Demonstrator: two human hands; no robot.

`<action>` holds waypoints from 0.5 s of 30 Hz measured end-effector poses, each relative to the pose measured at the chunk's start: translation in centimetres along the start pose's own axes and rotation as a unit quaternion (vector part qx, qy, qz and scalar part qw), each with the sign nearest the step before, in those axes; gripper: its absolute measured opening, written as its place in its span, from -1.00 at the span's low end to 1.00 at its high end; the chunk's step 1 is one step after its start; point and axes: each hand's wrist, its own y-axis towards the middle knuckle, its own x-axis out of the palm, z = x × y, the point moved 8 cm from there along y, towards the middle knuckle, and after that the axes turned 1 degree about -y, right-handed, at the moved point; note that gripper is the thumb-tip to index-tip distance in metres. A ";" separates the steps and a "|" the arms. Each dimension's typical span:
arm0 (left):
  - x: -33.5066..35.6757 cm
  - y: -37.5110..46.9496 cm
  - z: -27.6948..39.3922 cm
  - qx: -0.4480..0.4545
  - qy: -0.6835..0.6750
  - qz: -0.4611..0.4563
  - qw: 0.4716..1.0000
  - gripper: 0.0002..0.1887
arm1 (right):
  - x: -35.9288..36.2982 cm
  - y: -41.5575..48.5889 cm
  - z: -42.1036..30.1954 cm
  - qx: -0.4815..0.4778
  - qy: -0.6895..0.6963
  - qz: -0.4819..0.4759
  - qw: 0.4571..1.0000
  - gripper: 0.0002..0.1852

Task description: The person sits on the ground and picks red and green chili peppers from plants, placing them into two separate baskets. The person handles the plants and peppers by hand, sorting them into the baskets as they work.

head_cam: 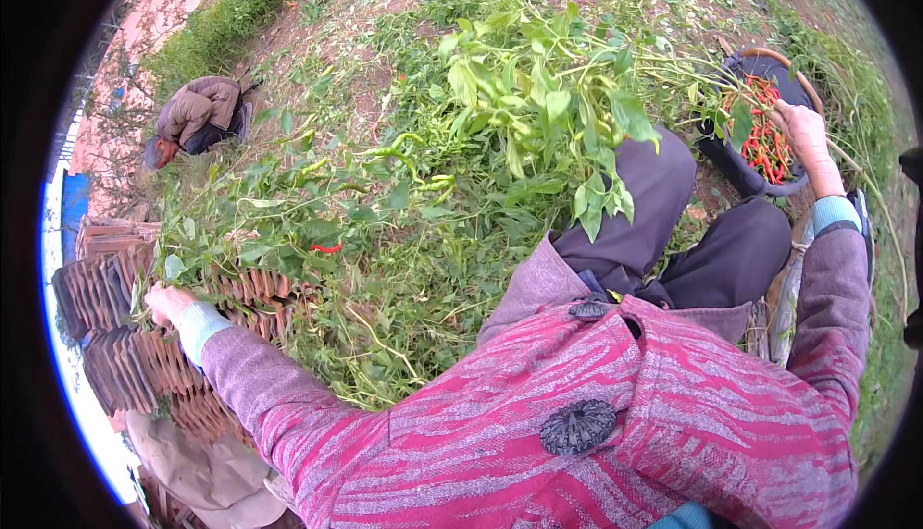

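Note:
My right hand (pixel 799 127) grips the stem end of an uprooted chili pepper plant (pixel 548 82), whose leafy branches with green chilies stretch to the left over my knees. Beside that hand stands a round basket (pixel 789 60) with a dark lining, holding many red chilies (pixel 766 136). At the far left, my left hand (pixel 169 303) is closed around leafy green stems (pixel 173 266) above stacked tiles. Between the hands lie more green chilies (pixel 411 161) among foliage, and one red chili (pixel 327 248).
Another person (pixel 198 118) crouches low at the upper left. Stacks of clay roof tiles (pixel 162 356) stand at the left, with a beige sheet (pixel 209 464) below them. A heap of pulled plants (pixel 389 298) covers the ground before me.

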 end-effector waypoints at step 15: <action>5.2 -6.6 -14.7 0.244 0.786 -0.316 -0.473 -0.80 | -11.3 11.4 -11.9 -0.009 0.116 0.164 0.980 -0.57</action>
